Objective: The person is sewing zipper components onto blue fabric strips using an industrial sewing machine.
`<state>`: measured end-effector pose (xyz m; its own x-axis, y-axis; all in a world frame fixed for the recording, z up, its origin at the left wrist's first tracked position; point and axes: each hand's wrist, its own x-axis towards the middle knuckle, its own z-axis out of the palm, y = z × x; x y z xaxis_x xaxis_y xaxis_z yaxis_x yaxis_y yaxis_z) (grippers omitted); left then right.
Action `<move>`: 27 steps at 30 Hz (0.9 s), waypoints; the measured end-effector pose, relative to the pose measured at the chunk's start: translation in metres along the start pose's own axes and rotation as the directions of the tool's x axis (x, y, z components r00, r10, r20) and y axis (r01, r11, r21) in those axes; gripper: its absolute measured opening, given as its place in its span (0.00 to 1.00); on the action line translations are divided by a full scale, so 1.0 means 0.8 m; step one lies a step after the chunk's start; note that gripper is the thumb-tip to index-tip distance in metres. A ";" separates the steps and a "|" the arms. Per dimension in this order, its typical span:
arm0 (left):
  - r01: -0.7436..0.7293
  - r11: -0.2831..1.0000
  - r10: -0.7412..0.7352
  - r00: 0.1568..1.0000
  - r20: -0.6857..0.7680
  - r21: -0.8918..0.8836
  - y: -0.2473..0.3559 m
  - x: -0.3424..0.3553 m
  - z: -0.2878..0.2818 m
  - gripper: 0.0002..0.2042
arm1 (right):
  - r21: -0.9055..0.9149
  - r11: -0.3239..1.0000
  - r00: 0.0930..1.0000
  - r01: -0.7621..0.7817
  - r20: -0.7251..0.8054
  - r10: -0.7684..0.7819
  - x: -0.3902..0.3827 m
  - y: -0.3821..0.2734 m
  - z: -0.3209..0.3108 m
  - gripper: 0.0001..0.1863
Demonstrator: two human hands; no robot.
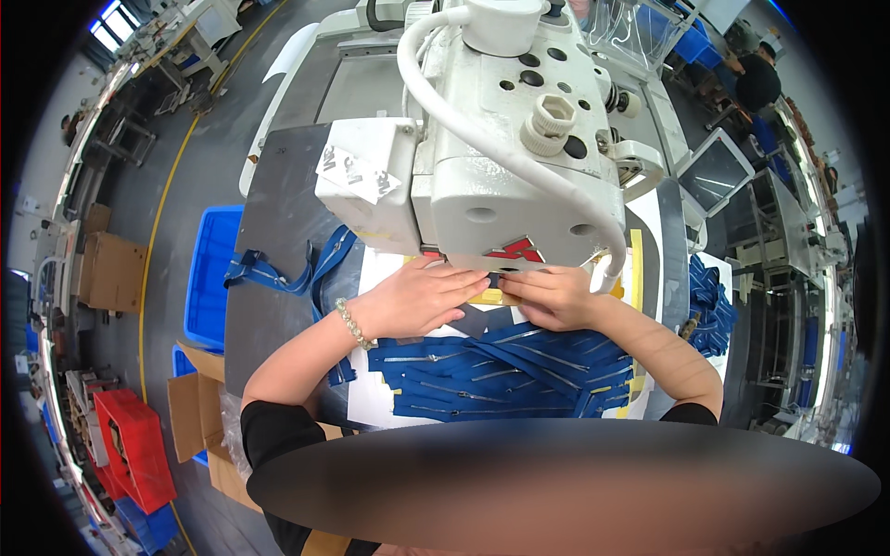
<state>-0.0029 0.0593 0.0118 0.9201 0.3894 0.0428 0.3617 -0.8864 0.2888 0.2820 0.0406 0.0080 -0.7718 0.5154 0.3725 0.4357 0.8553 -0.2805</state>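
Under the head of a white industrial sewing machine (519, 195), both my hands meet at a small dark piece (494, 281) showing between their fingertips. My left hand (408, 301), bracelet at its wrist, lies palm down with fingers stretched toward that piece. My right hand (556, 296) comes from the other side, its fingers bent and pressed together, the thumb hidden. Just below the hands, many blue zippers (501, 371) lie overlapping on a white board (373, 403) edged with yellow tape. A dark grey flat piece (469, 321) lies between the hands and the zippers.
More blue zippers (320, 264) trail across the dark table (269, 185) at left; another bundle (709, 310) lies at right. A blue bin (213, 278), cardboard box (185, 417) and red crate (134, 445) stand left. A screen (716, 171) sits far right. People work in the background.
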 end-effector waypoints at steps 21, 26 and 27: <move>-0.016 0.999 0.019 0.997 -0.080 0.038 -0.006 0.002 0.008 0.23 | -0.055 0.968 0.967 -0.246 -0.090 0.240 -0.032 -0.015 0.005 0.15; -0.023 0.998 0.027 0.996 -0.087 0.050 -0.006 0.000 0.009 0.26 | -0.085 0.981 0.980 -0.176 -0.106 0.166 -0.023 -0.018 0.002 0.17; -0.021 0.998 0.026 0.996 -0.089 0.054 -0.005 -0.002 0.007 0.26 | -0.088 0.981 0.981 -0.172 -0.108 0.162 -0.018 -0.020 -0.001 0.17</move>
<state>-0.0049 0.0605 0.0052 0.9123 0.3867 0.1349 0.3495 -0.9068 0.2356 0.2864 0.0196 0.0083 -0.6363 0.6502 0.4152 0.6009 0.7552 -0.2619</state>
